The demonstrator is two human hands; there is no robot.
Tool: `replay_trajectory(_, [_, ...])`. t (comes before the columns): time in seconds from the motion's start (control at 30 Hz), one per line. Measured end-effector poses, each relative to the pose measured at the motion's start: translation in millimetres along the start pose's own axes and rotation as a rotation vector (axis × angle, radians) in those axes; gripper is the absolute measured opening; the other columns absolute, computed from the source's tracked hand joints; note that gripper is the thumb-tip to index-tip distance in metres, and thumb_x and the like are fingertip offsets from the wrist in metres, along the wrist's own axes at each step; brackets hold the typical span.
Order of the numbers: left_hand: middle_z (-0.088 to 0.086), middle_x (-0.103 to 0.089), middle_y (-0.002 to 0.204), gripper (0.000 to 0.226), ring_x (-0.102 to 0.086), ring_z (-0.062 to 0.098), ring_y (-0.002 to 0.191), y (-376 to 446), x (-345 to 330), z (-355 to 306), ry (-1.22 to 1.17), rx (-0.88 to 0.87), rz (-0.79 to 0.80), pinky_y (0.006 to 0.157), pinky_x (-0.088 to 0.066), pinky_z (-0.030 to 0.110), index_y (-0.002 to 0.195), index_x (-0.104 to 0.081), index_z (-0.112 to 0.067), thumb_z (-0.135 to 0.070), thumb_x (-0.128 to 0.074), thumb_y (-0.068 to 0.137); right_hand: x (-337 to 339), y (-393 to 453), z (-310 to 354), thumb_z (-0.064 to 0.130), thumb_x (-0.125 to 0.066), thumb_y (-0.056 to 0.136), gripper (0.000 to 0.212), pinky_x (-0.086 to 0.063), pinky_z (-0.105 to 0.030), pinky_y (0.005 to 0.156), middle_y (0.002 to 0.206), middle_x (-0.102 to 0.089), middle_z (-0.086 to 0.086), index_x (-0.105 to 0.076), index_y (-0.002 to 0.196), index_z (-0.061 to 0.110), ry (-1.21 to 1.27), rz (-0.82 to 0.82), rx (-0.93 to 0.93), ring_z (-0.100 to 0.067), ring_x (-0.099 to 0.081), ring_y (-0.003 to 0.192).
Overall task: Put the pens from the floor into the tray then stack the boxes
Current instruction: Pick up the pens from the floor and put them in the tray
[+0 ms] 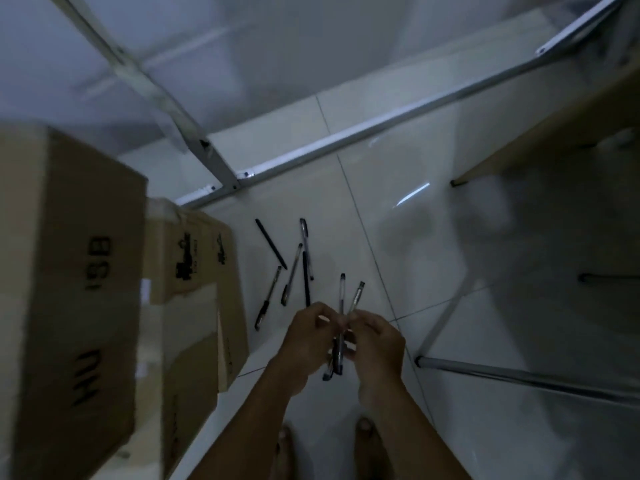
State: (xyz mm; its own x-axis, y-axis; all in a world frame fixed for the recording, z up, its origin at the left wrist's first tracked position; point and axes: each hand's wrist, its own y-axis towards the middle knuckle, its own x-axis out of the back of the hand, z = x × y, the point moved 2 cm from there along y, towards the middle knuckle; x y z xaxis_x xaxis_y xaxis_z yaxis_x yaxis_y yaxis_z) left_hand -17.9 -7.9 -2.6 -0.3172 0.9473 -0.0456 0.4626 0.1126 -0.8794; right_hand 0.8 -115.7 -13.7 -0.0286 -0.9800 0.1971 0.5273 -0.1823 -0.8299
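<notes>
While both hands, left hand (310, 332) and right hand (375, 341), pinch a bunch of held pens (341, 327) together, aligning them for carrying, five loose pens (294, 271) lie on the floor (433, 237) beyond.

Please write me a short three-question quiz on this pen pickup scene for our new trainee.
1. True or false: every pen has already been lifted off the floor.
2. Which hand's fingers are curled round the gathered pens?
A. the right hand
B. the left hand only
C. neither
3. Fill in: the cardboard boxes stand to the person's ____ side.

Key:
1. False; five loose pens lie on the tiles ahead of the hands.
2. A; the left hand meets the bundle too, but its grip is unclear.
3. Left.
</notes>
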Motion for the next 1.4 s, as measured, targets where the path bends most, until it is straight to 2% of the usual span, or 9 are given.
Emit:
replay_trajectory(0.17, [0.017, -0.066, 0.076, 0.015, -0.069, 0.022, 0.061, -94, -5, -66, -0.007, -0.139, -0.052, 0.059, -0.059, 0.032, 0.086, -0.062, 0.000, -0.014, -0.063, 0.089, 13, -86, 75, 0.011, -0.066, 0.086, 0.018, -0.060, -0.036, 0.070, 0.090, -0.074, -0.003, -0.073, 0.084, 0.027, -0.024, 0.141, 0.128, -0.020, -0.071, 0.082])
replay_trajectory(0.33, [0.016, -0.071, 0.080, 0.011, -0.071, 0.023, 0.068, -184, -8, -139, -0.025, -0.235, -0.062, 0.062, -0.058, 0.031, 0.080, -0.067, -0.006, -0.016, -0.067, 0.086, 34, -171, 154, 0.007, -0.063, 0.087, 0.033, -0.055, -0.018, 0.062, 0.078, -0.075, 0.010, -0.075, 0.081, 0.037, -0.004, 0.302, 0.253, -0.009, -0.072, 0.077])
replay_trajectory(0.5, [0.017, -0.075, 0.085, 0.011, -0.073, 0.027, 0.074, -257, -21, -195, -0.085, -0.294, -0.051, 0.062, -0.059, 0.028, 0.089, -0.074, -0.006, -0.015, -0.070, 0.083, 61, -238, 215, 0.006, -0.069, 0.083, 0.018, -0.056, -0.020, 0.063, 0.096, -0.068, -0.010, -0.071, 0.091, 0.022, 0.116, 0.226, 0.349, -0.021, -0.070, 0.084])
replay_trajectory(0.63, [0.013, -0.076, 0.086, 0.011, -0.074, 0.026, 0.080, -294, -41, -235, -0.123, -0.335, -0.059, 0.072, -0.060, 0.034, 0.091, -0.074, -0.009, -0.015, -0.070, 0.083, 83, -276, 251, 0.019, -0.076, 0.078, 0.011, -0.059, -0.028, 0.064, 0.076, -0.073, -0.009, -0.069, 0.079, 0.011, 0.159, 0.176, 0.407, -0.025, -0.071, 0.076])
replay_trajectory(0.73, [0.011, -0.076, 0.090, 0.018, -0.073, 0.025, 0.083, -314, -63, -261, -0.136, -0.413, -0.121, 0.079, -0.059, 0.037, 0.099, -0.073, -0.010, -0.017, -0.071, 0.082, 100, -299, 272, 0.022, -0.070, 0.084, 0.004, -0.059, -0.028, 0.060, 0.081, -0.075, -0.004, -0.073, 0.085, 0.021, 0.186, 0.185, 0.430, -0.020, -0.072, 0.078])
replay_trajectory(0.9, [0.005, -0.076, 0.090, 0.014, -0.074, 0.020, 0.083, -357, -115, -297, -0.189, -0.535, -0.203, 0.076, -0.059, 0.032, 0.095, -0.072, -0.017, -0.020, -0.071, 0.082, 137, -335, 321, 0.021, -0.062, 0.090, 0.028, -0.061, -0.034, 0.070, 0.102, -0.071, 0.005, -0.067, 0.116, 0.027, 0.172, 0.144, 0.516, -0.012, -0.070, 0.087])
replay_trajectory(1.07, [-0.004, -0.075, 0.075, 0.006, -0.073, 0.010, 0.070, -392, -175, -346, -0.149, -0.690, -0.211, 0.059, -0.057, 0.020, 0.083, -0.072, -0.024, -0.018, -0.071, 0.082, 187, -362, 387, 0.021, -0.062, 0.090, 0.050, -0.059, -0.021, 0.067, 0.076, -0.065, 0.041, -0.059, 0.069, 0.067, 0.050, 0.143, 0.692, 0.004, -0.067, 0.080])
replay_trajectory(1.27, [-0.004, -0.072, 0.069, 0.015, -0.069, 0.010, 0.064, -401, -248, -387, -0.119, -0.690, -0.174, 0.067, -0.059, 0.028, 0.073, -0.065, -0.024, -0.012, -0.073, 0.078, 258, -348, 434, 0.017, -0.068, 0.086, 0.025, -0.060, -0.023, 0.063, 0.080, -0.071, 0.016, -0.071, 0.109, 0.025, 0.050, -0.034, 0.735, -0.003, -0.070, 0.066])
replay_trajectory(1.4, [0.002, -0.070, 0.077, 0.006, -0.068, 0.015, 0.073, -396, -297, -398, -0.092, -0.658, -0.108, 0.074, -0.058, 0.033, 0.080, -0.067, -0.016, -0.016, -0.074, 0.079, 301, -329, 450, 0.017, -0.069, 0.084, 0.019, -0.061, -0.037, 0.069, 0.075, -0.074, 0.009, -0.075, 0.101, 0.025, 0.001, -0.102, 0.739, -0.010, -0.072, 0.067])
